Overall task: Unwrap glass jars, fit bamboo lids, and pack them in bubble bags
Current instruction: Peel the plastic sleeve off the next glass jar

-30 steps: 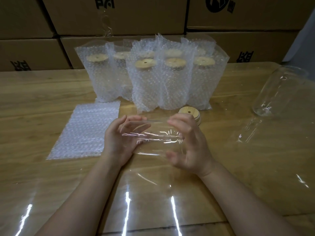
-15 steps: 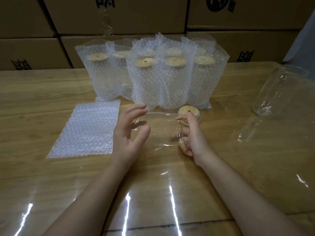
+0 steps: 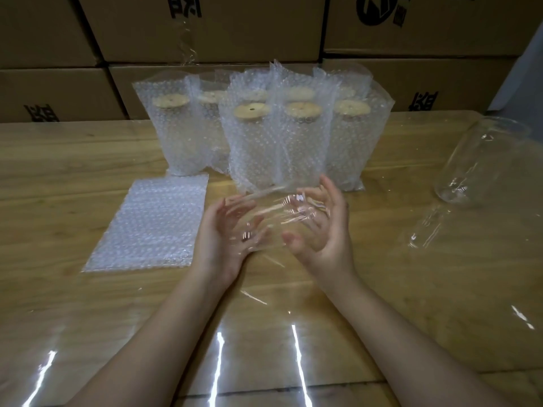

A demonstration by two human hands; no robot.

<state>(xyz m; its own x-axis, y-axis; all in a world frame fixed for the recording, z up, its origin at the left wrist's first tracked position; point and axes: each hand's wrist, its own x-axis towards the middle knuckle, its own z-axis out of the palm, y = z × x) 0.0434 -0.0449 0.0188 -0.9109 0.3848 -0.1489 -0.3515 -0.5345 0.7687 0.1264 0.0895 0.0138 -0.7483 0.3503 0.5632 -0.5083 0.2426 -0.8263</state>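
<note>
Across the far middle of the table (image 3: 58, 160), the bubble-bagged jars (image 3: 264, 142) stand upright and packed close together, with a wall of cardboard boxes (image 3: 205, 30) beyond them: no passage there. At left the flat stack of bubble bags (image 3: 147, 224) lies low (a hand could pass above it). At far right a bare glass jar (image 3: 482, 163) lies on the table, clear film (image 3: 423, 233) spread just near of it. Open tabletop: far left and along the near edge.

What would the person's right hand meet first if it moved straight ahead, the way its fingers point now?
Probably the front row of clear bubble bags holding bamboo-lidded glass jars, which stands beyond the right hand. The thin clear plastic film lies against that hand. Depth is unclear.
</note>
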